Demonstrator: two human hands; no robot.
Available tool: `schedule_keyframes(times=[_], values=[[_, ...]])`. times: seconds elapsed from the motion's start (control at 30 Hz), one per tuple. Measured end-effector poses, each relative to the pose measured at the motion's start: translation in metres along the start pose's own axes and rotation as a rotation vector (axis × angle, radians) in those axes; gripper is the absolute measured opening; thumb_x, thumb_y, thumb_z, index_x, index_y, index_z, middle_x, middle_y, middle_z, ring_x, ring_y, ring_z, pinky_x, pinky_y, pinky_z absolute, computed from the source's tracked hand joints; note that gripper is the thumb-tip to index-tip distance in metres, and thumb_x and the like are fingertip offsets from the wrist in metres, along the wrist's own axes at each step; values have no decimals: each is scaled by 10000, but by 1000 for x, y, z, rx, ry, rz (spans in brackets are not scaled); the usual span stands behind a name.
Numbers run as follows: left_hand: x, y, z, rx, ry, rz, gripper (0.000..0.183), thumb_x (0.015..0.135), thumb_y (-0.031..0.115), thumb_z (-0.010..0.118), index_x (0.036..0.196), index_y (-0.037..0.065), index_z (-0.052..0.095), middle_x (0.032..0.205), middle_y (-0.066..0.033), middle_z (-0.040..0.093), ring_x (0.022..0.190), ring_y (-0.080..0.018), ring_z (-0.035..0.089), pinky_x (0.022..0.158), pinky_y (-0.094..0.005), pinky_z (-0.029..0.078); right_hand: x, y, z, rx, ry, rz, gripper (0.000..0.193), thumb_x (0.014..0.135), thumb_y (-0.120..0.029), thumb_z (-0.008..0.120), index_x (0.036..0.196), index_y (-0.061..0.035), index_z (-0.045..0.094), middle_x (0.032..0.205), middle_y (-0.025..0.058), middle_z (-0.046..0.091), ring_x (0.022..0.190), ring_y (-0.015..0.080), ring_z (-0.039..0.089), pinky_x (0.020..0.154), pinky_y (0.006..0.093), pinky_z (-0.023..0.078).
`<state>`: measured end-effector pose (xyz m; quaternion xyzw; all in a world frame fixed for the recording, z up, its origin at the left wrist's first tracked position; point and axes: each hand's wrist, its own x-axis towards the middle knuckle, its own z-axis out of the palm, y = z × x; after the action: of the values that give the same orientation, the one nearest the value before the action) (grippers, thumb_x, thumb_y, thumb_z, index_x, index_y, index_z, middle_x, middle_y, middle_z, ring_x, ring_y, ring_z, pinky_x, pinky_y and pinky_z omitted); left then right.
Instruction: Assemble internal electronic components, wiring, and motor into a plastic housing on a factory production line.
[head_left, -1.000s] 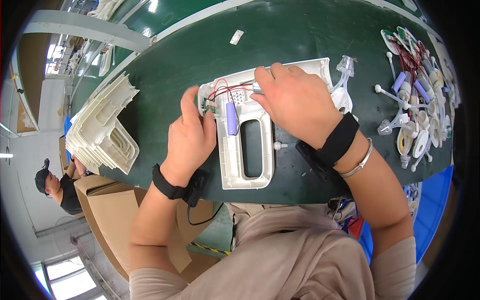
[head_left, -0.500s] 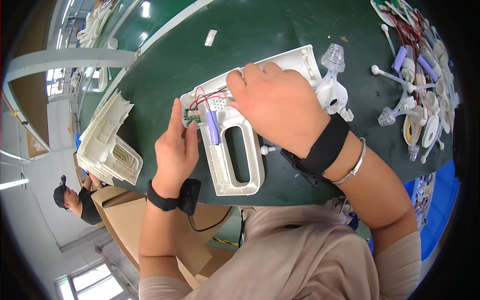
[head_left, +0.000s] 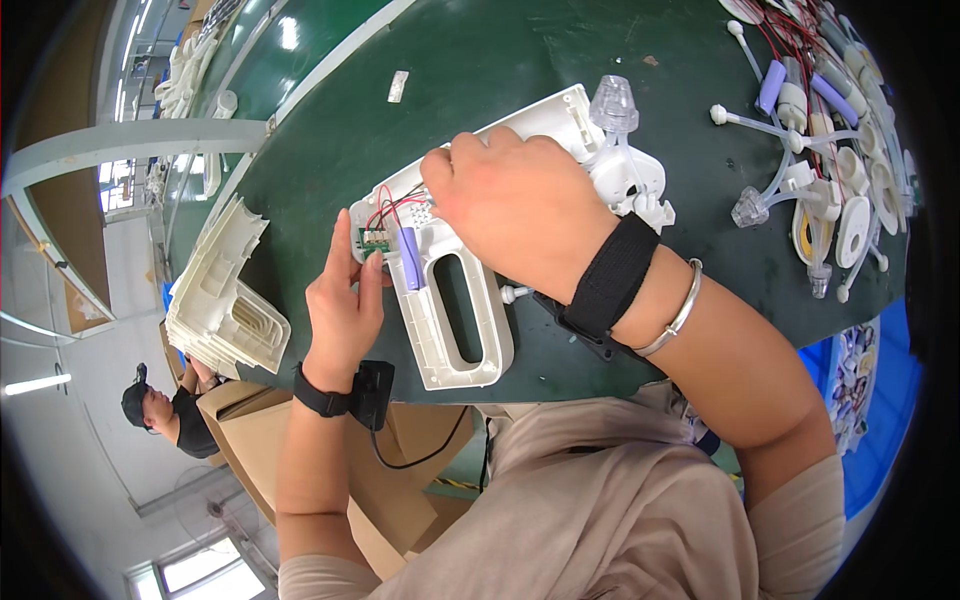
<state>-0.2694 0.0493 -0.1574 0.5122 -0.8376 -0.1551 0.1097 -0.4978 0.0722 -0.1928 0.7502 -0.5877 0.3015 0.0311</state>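
A white plastic half-shell housing (head_left: 418, 330) with a looped handle lies inner side up on the green table. My left hand (head_left: 343, 305) steadies its left end, index finger along the edge and thumb by a small green circuit board (head_left: 374, 239). Beside the board sits a purple cylinder (head_left: 410, 260), and red and black wires (head_left: 384, 207) run toward my other hand. My right hand (head_left: 530, 200) is bent over the housing's middle, fingers closed; whatever they pinch is hidden beneath them. A clear tapered plastic piece (head_left: 614, 104) and a white round part (head_left: 635, 180) lie at the housing's right end.
Stacked white shells (head_left: 225, 300) stand at the left table edge, above a cardboard box (head_left: 270, 430). Wired parts and tubes (head_left: 825, 170) pile up at the far right. A small white piece (head_left: 398, 86) lies behind the housing. Another person (head_left: 180, 415) is at the left.
In the picture, the housing and the parts on the table sit slightly further left. Both hands keep nearly the same hold, with the right fingers still bent over the wires' end.
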Motion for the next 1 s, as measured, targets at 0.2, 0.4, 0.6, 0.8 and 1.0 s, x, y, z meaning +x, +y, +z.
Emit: schedule_keyframes(times=[0.2,0.4,0.6,0.8,1.0], values=[[-4,-2,12,-62,115,-2,516,945,49,552,1419,-37,368,659,-36,596,630,-40,520,578,-200,422,1,0,-2,-47,-20,-13,179,793,-207,636,836,-42,582,721,57,577,701,194,629,523,283,513],[-4,-3,8,-27,167,-1,448,970,75,517,1394,-31,415,742,-49,633,664,-68,592,588,-215,439,1,-1,-3,-33,-38,-9,219,798,-251,655,848,-51,581,731,52,581,705,192,631,522,290,510],[-5,6,8,-191,173,-70,421,975,71,499,1376,-41,434,766,-62,647,694,-98,642,618,-224,474,1,1,-4,-35,-70,-18,268,805,-302,675,866,-61,576,744,47,574,709,205,627,537,301,506],[-3,5,8,-121,171,17,375,943,44,532,1303,-56,493,775,-115,682,650,-143,675,581,-251,509,3,-1,-7,1,-85,-15,184,781,-210,641,845,-48,580,731,58,579,708,218,631,550,320,518],[5,5,-7,-201,74,-119,390,981,119,503,1340,-32,479,821,-69,660,708,-100,637,662,-233,499,3,0,-4,11,-33,-21,104,746,-119,607,806,-36,589,703,63,597,690,214,648,528,322,534]])
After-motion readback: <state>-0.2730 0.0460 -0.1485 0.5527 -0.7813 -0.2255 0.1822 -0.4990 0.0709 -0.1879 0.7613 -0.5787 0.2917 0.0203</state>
